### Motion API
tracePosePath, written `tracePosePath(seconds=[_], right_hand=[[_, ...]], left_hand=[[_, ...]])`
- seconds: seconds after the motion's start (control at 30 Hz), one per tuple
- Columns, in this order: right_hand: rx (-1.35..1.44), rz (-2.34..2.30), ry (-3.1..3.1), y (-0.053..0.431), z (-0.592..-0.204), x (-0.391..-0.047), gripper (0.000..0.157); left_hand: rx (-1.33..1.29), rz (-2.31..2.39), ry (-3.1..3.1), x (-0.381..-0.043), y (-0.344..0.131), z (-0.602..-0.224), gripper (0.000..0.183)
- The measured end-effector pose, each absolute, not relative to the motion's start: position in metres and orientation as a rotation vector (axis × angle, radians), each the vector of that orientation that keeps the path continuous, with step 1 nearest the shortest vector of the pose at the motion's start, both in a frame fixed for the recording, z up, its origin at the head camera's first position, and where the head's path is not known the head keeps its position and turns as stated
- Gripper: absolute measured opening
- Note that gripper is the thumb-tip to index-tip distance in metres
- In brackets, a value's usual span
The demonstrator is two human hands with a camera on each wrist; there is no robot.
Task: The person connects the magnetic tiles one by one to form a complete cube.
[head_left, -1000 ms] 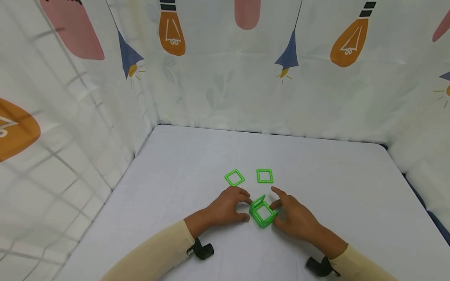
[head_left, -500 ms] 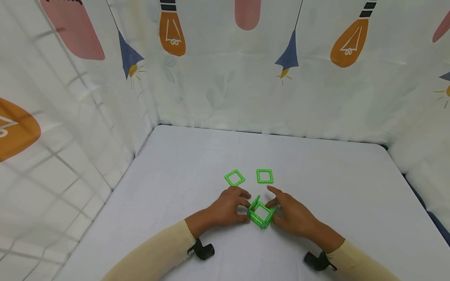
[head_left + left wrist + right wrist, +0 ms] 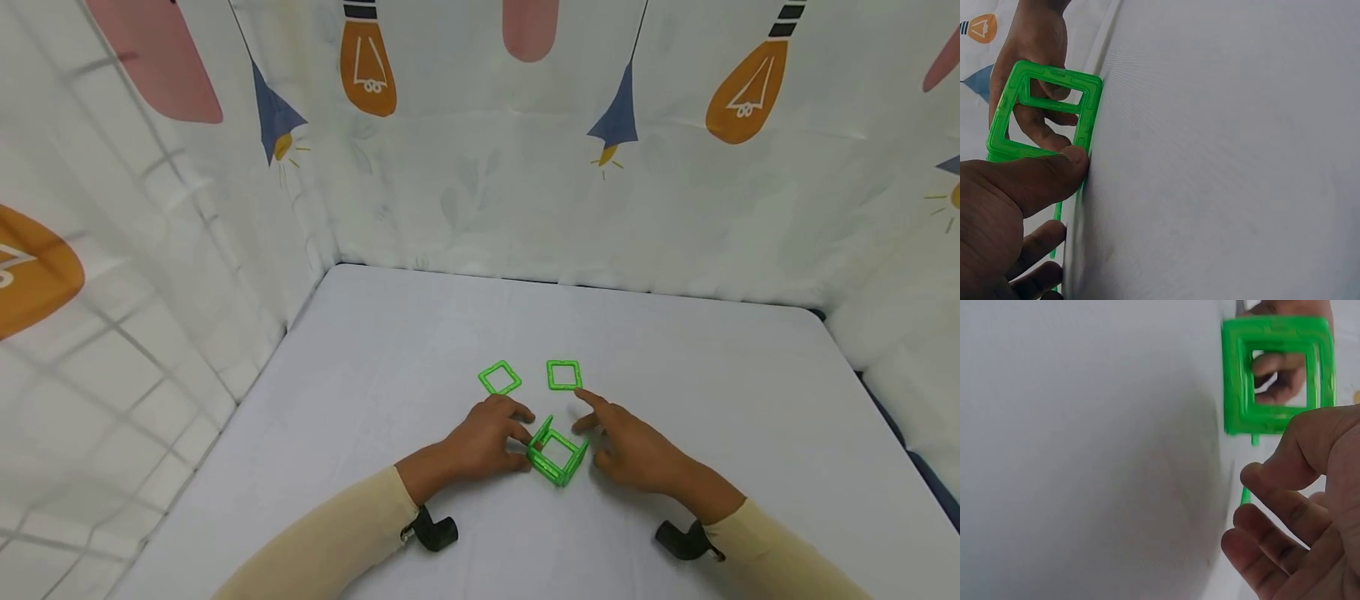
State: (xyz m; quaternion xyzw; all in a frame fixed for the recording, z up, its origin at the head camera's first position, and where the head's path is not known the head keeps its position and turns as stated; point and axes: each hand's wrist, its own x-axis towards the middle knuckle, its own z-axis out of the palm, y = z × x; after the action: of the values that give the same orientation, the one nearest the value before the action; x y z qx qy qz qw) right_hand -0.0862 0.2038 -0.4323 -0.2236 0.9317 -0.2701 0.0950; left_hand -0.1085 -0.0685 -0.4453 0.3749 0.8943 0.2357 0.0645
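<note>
A part-built open box of green magnetic tiles (image 3: 546, 468) stands on the white table, its square frames joined at the edges. My left hand (image 3: 480, 442) pinches the box's left side between thumb and fingers; in the left wrist view the thumb (image 3: 1060, 172) lies along a lower corner of a green frame. To the right, my right hand (image 3: 641, 450) holds nothing, its fingers spread and apart from the box. Its index fingertip is at the near edge of a flat green square tile (image 3: 550, 375); whether it touches is unclear. Another flat tile (image 3: 491, 368) lies beyond the left hand.
The white-covered table (image 3: 420, 333) runs back to a hanging cloth (image 3: 480, 208) printed with lamps and bulbs. A black wrist camera (image 3: 435, 531) sits at the left cuff, another wrist camera (image 3: 682, 542) at the right one.
My right hand has let go of the box's right side and moved away, its index finger now by the right flat tile. The box shifted slightly left; my left hand stays nearly still.
</note>
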Motion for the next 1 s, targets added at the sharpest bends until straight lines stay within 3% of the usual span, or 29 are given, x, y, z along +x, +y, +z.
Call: tracePosePath(seconds=[1.0], right_hand=[[-0.473,-0.750,2.912,0.216,-0.430,-0.155,0.081]], left_hand=[[1.056,0.694,2.696,-0.108,-0.067,-0.444,0.023]])
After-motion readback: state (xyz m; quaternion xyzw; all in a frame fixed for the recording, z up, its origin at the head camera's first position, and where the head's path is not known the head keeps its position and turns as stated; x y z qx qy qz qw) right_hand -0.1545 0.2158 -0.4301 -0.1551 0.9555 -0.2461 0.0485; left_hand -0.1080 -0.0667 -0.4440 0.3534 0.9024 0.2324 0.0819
